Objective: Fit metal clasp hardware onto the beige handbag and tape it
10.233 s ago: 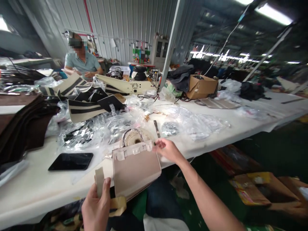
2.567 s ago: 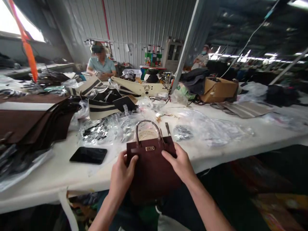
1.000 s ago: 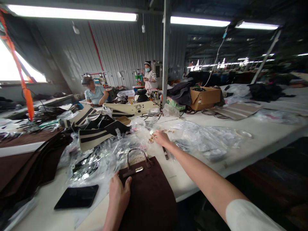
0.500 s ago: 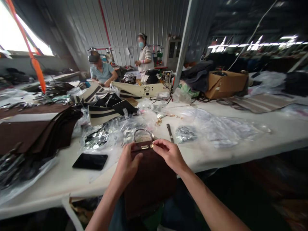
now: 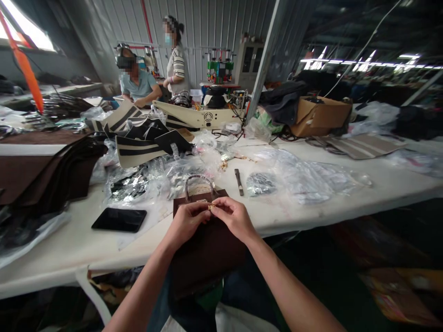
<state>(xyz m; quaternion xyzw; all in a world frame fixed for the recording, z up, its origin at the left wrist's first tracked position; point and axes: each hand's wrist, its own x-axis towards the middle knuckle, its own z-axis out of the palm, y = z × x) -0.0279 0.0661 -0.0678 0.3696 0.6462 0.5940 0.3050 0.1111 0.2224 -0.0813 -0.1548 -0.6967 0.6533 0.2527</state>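
Note:
A dark brown handbag [image 5: 204, 249] with a looped handle [image 5: 198, 180] leans against the near edge of the white table [image 5: 69, 244]. My left hand [image 5: 186, 222] and my right hand [image 5: 234, 217] meet at the top front of the bag. Both are closed in a pinch around a small gold metal piece [image 5: 210, 207] at the bag's clasp. The clasp itself is mostly hidden under my fingers.
A black phone [image 5: 119, 219] lies left of the bag. Crumpled clear plastic bags [image 5: 294, 177], a small dark tool [image 5: 238, 175] and gold hardware [image 5: 223, 163] lie behind. Brown material stacks [image 5: 41, 170] sit left, a cardboard box [image 5: 320, 116] far right. Two people work at the back.
My hands have drawn closer together over the clasp, covering it. The standing person at the back has walked left, beside the seated one.

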